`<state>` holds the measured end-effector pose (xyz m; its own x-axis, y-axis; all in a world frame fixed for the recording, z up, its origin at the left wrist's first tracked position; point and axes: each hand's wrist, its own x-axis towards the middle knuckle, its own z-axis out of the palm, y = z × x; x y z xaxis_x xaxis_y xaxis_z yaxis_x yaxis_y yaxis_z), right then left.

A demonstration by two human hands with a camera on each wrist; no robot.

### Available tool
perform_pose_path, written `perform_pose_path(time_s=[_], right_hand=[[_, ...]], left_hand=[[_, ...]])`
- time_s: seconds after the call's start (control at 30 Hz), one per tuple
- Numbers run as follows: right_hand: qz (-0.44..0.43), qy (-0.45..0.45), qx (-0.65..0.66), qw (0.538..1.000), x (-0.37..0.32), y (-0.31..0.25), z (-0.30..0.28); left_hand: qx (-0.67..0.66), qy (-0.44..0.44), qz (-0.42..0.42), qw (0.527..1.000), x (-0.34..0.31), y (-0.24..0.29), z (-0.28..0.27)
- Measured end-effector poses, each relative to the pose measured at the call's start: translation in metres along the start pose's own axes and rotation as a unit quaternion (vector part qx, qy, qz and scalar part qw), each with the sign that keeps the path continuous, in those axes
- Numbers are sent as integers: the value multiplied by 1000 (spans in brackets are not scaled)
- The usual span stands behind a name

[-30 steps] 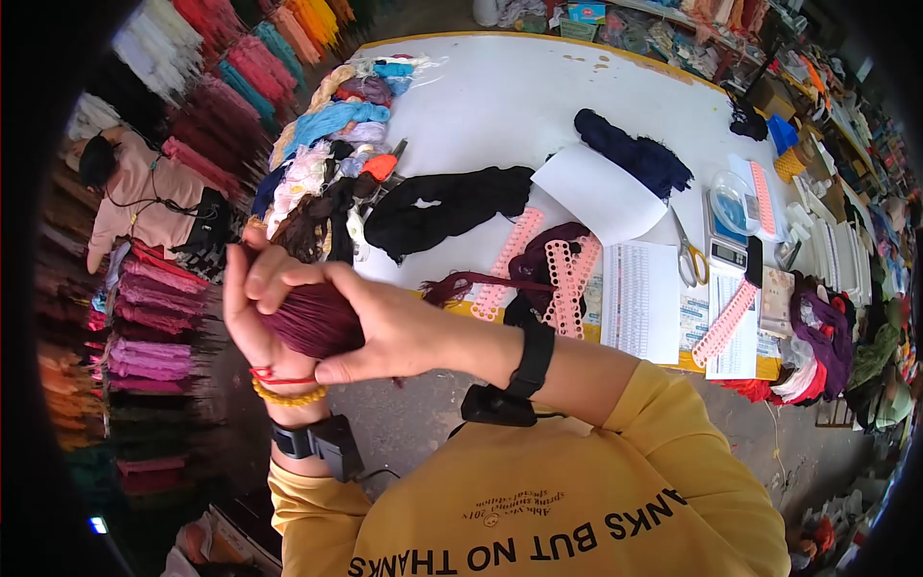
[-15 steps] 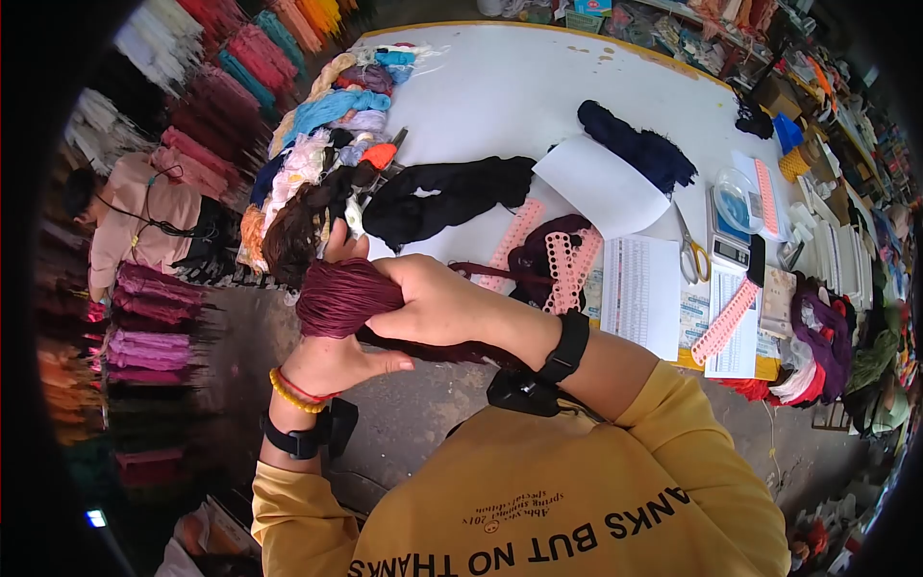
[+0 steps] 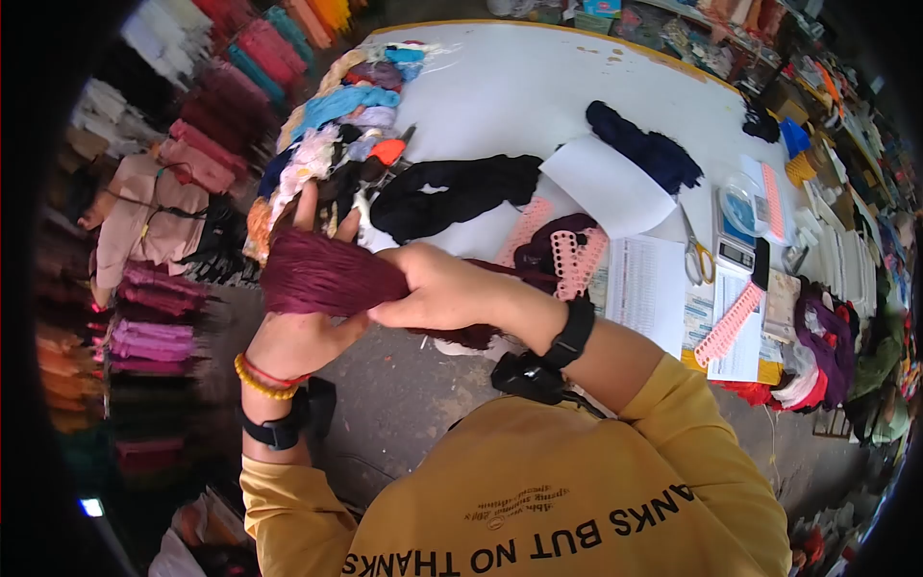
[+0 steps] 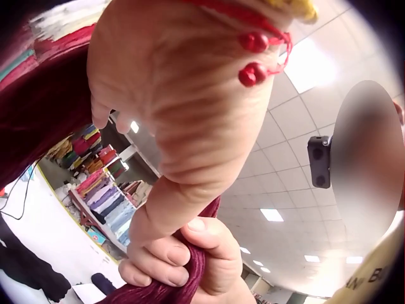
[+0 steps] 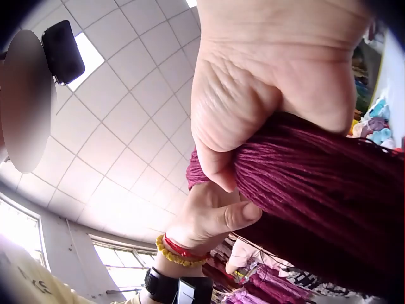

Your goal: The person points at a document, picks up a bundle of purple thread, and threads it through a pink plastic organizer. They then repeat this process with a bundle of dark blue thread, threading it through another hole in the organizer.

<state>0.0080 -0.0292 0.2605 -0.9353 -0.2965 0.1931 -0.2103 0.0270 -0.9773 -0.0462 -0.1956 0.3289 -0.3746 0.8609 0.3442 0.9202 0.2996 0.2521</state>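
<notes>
A thick maroon yarn skein (image 3: 322, 274) is held in front of the table's near edge. My right hand (image 3: 437, 288) grips it from the right, fingers curled round the bundle (image 5: 316, 190). My left hand (image 3: 303, 317) cups it from below, palm up, with fingers straight up behind the yarn and the thumb (image 5: 221, 218) lying along the bundle; it touches the right hand's fingers (image 4: 183, 253). The skein's tail (image 3: 471, 337) trails down under the right wrist toward the table edge.
The white table (image 3: 538, 87) carries a heap of coloured yarn (image 3: 332, 135), black skeins (image 3: 452, 197), a navy skein (image 3: 639, 149), pink perforated strips (image 3: 567, 264), papers (image 3: 639, 293), scissors (image 3: 694, 252) and a scale (image 3: 735, 226). Racks of yarn (image 3: 144, 327) and a person (image 3: 144, 216) are on the left.
The skein has turned to lie flatter and shifted left. My left hand has opened under it, fingers now pointing up behind the yarn. My right hand keeps its grip.
</notes>
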Motion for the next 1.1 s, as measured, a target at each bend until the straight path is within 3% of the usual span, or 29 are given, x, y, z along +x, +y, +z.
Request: perform_pose_path(time_s=[0.1,0.23,0.27,0.4,0.53,0.6,0.73,0.77,0.83,0.9,1.0,1.1], right_hand=[[-57,41,-9,998,-1,10,9],[-33,59,-26,997,-6,18,13],[-32,64,-25,997,-8,19,13],[5,71,-21,997,-16,23,12],[-8,114,13,993,-17,36,17],[36,84,123,988,-19,34,17],[73,55,195,977,-22,29,14],[82,45,169,981,-23,27,12],[101,25,116,988,-23,23,9],[55,33,102,993,-21,35,13],[54,3,51,997,-20,42,13],[72,-8,32,997,-19,43,13]], left_hand=[[28,-26,24,999,1,1,4],[-60,0,-39,997,-7,-9,33],[-28,-40,-1,999,-8,-15,35],[-6,-32,-53,998,-8,-6,46],[-10,-45,-23,999,-8,-8,48],[22,-49,26,998,-8,-13,48],[-144,-26,-61,987,-7,-12,53],[-214,-1,-94,972,-8,-9,59],[-174,-1,-91,981,-7,-9,61],[50,-52,-18,997,-6,-11,55],[-45,-51,-49,996,-10,-18,60],[-60,-53,-60,995,-13,-22,62]])
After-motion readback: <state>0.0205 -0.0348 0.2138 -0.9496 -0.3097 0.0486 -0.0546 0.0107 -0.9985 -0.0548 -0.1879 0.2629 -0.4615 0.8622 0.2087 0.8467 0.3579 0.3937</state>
